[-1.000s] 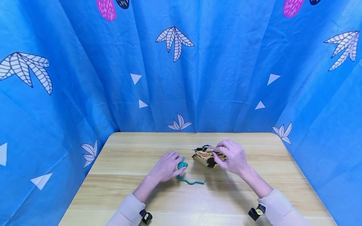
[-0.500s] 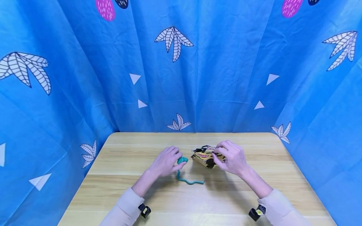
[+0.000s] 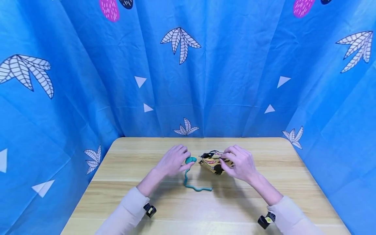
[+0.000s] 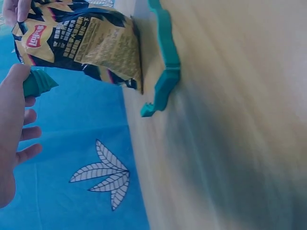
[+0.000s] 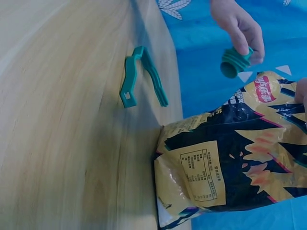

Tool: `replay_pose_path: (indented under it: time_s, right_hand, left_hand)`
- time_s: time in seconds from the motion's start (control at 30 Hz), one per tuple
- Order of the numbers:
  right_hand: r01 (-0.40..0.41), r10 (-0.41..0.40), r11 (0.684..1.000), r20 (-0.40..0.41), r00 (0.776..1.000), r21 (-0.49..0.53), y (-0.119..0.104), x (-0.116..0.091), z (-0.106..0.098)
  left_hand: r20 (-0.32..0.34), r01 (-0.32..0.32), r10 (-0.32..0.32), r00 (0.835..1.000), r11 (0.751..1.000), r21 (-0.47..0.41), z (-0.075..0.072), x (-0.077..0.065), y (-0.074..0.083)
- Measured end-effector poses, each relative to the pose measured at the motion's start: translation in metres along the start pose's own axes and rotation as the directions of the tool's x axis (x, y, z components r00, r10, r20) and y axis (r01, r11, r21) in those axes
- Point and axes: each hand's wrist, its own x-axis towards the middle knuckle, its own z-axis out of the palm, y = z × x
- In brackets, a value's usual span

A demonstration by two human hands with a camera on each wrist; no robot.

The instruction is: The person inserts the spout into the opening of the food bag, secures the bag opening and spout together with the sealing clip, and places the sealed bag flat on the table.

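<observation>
My left hand (image 3: 172,161) pinches a green ribbed cap (image 5: 231,64) between thumb and fingers, above the table. In the right wrist view its round hollow end shows. The other fingers of that hand are spread in the left wrist view. My right hand (image 3: 240,164) pinches the top of a black-and-gold Lay's chip bag (image 5: 230,163), which stands tilted on the table. Whether the bag's top is torn cannot be seen. A long hinged green bag clip (image 3: 199,189) lies unfolded on the wood, apart from both hands, bent at its joint.
The pale wooden table (image 3: 188,215) has rounded far corners. A blue printed curtain (image 3: 223,81) hangs close behind it and along both sides. Each sleeve carries a black wrist camera, such as the right camera (image 3: 265,222).
My left hand has risen and moved slightly away from me with the green cap, off the spot near the clip's end. The right hand and the bag stay almost still.
</observation>
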Motion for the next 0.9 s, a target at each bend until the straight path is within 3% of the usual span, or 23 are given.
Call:
replay_pose_path:
  time_s: [0.53, 0.9]
  right_hand:
    - [0.014, -0.014, 1.0, -0.008, 1.0, 0.006, 0.0, 0.002, -0.002]
    - [0.016, -0.015, 1.0, -0.004, 1.0, 0.004, 0.0, 0.003, -0.002]
  left_hand:
    - [-0.04, -0.031, 0.033, 0.999, 0.998, 0.052, -0.015, 0.023, -0.005]
    - [-0.063, -0.062, 0.066, 0.996, 0.996, 0.058, -0.021, 0.03, -0.004]
